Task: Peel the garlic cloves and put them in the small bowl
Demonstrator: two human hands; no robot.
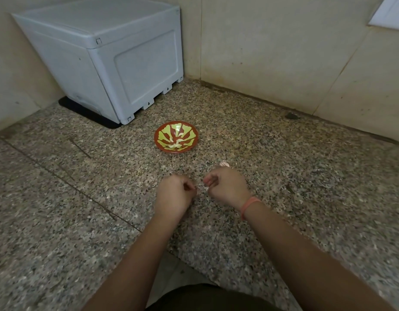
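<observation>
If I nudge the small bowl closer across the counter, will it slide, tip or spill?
Likely slides easily: the small bowl sits on smooth polished counter. It looks shallow and wide, so tipping seems unlikely unless pushed on the rim. Only a few peeled cloves lie inside, so probably light.

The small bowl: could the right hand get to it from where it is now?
Probably yes. Only open countertop lies between the right hand and the small bowl, which sits just ahead, slightly to its left, open side up.
</observation>
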